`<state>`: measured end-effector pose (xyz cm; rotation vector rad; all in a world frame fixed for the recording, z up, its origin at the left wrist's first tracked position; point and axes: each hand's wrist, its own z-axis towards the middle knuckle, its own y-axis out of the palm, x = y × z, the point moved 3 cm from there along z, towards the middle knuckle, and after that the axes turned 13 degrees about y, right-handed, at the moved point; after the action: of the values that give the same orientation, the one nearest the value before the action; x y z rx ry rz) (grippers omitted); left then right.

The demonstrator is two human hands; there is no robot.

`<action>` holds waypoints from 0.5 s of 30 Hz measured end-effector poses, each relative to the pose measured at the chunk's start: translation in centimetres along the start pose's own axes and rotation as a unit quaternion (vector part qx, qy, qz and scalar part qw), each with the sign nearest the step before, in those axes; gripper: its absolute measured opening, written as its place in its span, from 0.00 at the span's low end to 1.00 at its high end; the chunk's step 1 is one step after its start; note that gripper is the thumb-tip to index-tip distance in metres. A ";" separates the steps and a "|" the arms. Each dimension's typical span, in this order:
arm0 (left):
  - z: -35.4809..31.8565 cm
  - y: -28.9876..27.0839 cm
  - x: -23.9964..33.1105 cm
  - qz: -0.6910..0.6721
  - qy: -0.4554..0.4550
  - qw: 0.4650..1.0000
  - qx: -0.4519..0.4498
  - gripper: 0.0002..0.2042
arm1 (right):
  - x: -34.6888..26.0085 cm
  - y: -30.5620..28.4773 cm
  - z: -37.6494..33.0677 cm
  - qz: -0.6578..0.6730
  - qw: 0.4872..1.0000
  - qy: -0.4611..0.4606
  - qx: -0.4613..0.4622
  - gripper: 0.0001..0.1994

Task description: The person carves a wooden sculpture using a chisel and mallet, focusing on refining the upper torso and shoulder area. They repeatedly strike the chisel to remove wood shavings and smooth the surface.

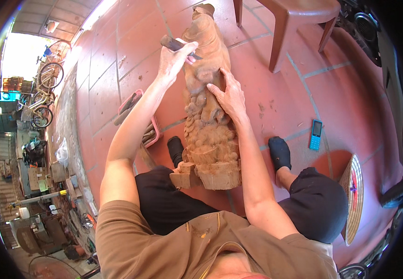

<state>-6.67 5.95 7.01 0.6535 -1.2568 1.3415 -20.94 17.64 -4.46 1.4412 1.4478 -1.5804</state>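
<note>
A long brown wood carving (211,135) lies on the floor between my legs, its rough, chunky base nearest me and its smoother draped end farther off. My left hand (176,58) is closed round a carving chisel (170,43) with a thick wooden handle. The chisel's tip points down to the right, at the carving's upper part; whether it touches the wood I cannot tell. On the carving's right side rests my right hand (231,96), thumb and forefinger spread over the surface, its other fingers partly hidden.
Left of the carving is a pink basket (154,132) with tools. A brown plastic stool (299,18) stands far right. A blue phone (316,135) lies on the tiles, near a conical hat (353,200). Bicycles (48,88) and clutter line the left side.
</note>
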 end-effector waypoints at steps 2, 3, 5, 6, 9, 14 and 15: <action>-0.3 0.3 -0.5 0.029 0.023 0.999 -0.020 0.14 | -0.8 -0.1 0.0 0.043 0.999 -0.021 -0.006 0.35; -0.3 0.4 -0.8 0.062 0.016 0.997 -0.033 0.16 | -1.2 -0.3 0.1 0.044 0.999 -0.018 0.003 0.35; -1.1 1.6 1.3 0.116 0.006 0.992 -0.053 0.15 | -3.2 -1.8 0.2 0.037 0.999 -0.009 0.025 0.33; -1.3 2.0 2.1 0.143 0.003 0.988 -0.062 0.15 | -3.6 -1.9 0.5 0.049 0.998 -0.032 0.033 0.33; -1.9 1.6 2.4 0.188 0.040 0.974 -0.121 0.18 | -5.9 -1.0 0.4 0.078 0.991 -0.104 0.042 0.31; -3.6 2.5 4.8 0.235 0.050 0.945 -0.220 0.24 | -6.7 -0.4 0.9 0.114 0.984 -0.131 0.033 0.21; -4.0 2.4 5.1 0.239 0.031 0.940 -0.241 0.28 | -6.5 -0.3 1.0 0.104 0.985 -0.133 0.030 0.20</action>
<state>-8.88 11.86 9.87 -0.0492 -1.6814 1.3434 -19.78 15.11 1.48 1.3077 1.0696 -1.6239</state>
